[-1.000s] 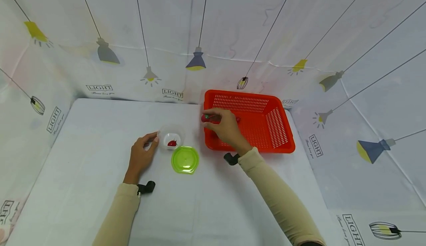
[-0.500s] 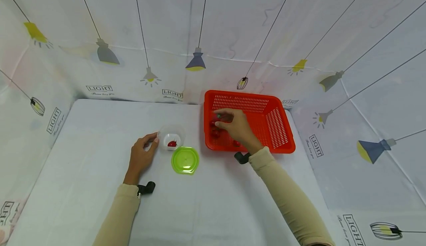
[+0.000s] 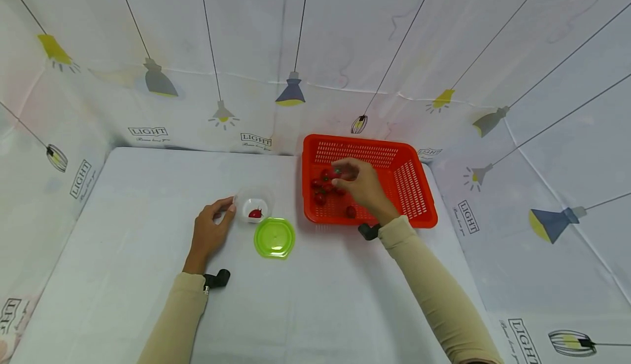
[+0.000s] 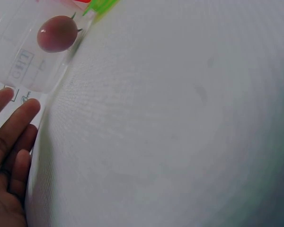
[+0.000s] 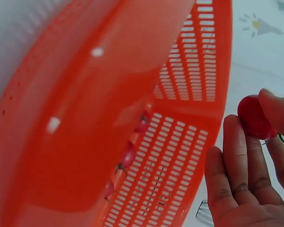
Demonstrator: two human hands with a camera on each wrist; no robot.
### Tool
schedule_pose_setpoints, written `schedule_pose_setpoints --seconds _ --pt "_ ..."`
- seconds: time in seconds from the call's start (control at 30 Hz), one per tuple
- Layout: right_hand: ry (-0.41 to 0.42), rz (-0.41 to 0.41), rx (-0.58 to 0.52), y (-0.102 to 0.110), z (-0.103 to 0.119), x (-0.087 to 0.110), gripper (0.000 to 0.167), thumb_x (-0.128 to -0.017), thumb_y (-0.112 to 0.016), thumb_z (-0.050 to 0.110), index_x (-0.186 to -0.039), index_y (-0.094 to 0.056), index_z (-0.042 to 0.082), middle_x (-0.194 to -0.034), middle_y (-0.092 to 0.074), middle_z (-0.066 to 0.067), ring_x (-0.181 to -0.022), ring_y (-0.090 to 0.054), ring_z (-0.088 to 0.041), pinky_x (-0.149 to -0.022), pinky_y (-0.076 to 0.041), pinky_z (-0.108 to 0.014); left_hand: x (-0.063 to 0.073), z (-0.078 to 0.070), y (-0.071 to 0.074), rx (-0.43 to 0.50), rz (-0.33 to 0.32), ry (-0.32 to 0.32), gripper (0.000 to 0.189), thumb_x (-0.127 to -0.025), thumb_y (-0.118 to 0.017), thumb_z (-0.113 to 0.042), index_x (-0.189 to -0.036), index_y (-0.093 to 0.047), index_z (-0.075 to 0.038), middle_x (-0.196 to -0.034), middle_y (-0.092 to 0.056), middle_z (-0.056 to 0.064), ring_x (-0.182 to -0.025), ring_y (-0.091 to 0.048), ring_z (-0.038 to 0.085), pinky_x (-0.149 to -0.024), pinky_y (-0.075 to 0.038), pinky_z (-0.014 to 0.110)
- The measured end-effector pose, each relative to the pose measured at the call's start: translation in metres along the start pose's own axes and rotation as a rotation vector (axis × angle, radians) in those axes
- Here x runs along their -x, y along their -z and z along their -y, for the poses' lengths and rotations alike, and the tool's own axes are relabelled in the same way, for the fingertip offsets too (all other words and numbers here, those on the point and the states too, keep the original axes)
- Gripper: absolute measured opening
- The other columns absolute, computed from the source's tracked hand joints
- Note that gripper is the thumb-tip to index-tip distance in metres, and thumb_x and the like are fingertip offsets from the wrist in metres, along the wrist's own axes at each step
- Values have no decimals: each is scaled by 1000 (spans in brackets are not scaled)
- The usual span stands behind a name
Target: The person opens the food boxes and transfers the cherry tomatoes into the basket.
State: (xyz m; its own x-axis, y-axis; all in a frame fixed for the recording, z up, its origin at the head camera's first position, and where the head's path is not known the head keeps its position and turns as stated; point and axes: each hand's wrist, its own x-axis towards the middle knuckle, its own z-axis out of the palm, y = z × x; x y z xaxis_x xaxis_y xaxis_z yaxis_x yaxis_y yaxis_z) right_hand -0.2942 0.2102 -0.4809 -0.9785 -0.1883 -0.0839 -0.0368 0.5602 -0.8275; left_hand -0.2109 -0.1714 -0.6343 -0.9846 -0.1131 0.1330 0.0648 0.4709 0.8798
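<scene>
Pinched between my right thumb and fingers is a red cherry tomato with a green stem. The right hand hovers over the red plastic basket, above several more cherry tomatoes gathered at its left side. My left hand rests on the table, thumb and forefinger against the left side of a clear plastic cup. One cherry tomato lies inside that cup. The left wrist view shows the left fingers fairly straight beside the cup wall.
A green round lid lies just in front of the cup, to its right. White cloth covers the table. Behind the basket rises a backdrop sheet printed with lamps.
My right hand has moved right with the tomato, from the basket's left rim to further over its inside, uncovering the tomatoes there. The left hand and the cup have stayed put.
</scene>
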Motion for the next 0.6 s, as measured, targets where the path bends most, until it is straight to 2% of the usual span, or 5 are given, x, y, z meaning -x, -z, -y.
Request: schedule_pose_setpoints --seconds 0.27,0.43,0.6 --pt "-25 -16 3 14 -12 -6 37 -96 -81 13 -130 -72 22 -132 -69 -7 -114 -62 -29 -95 -58 -41 -1 2 0 -1 -1 4 45 -109 -61 -41 -144 -67 -13 -132 -75 11 -117 -61 28 -104 -46 44" --pt "-71 -19 -21 22 -20 -12 35 -96 -81 13 -129 -71 20 -132 -68 -5 -114 -61 -29 -96 -56 -43 -1 4 -1 7 -3 6 45 -108 -61 -42 -143 -68 -14 -131 -75 11 -116 -61 27 -103 -47 44" --pt "-99 -17 -67 28 -27 -19 41 -95 -81 11 -134 -67 12 -132 -68 -7 -112 -62 -29 -97 -56 -46 -1 5 -2 16 -4 14 45 -108 -61 -43 -142 -69 -15 -130 -75 11 -117 -62 27 -103 -46 44"
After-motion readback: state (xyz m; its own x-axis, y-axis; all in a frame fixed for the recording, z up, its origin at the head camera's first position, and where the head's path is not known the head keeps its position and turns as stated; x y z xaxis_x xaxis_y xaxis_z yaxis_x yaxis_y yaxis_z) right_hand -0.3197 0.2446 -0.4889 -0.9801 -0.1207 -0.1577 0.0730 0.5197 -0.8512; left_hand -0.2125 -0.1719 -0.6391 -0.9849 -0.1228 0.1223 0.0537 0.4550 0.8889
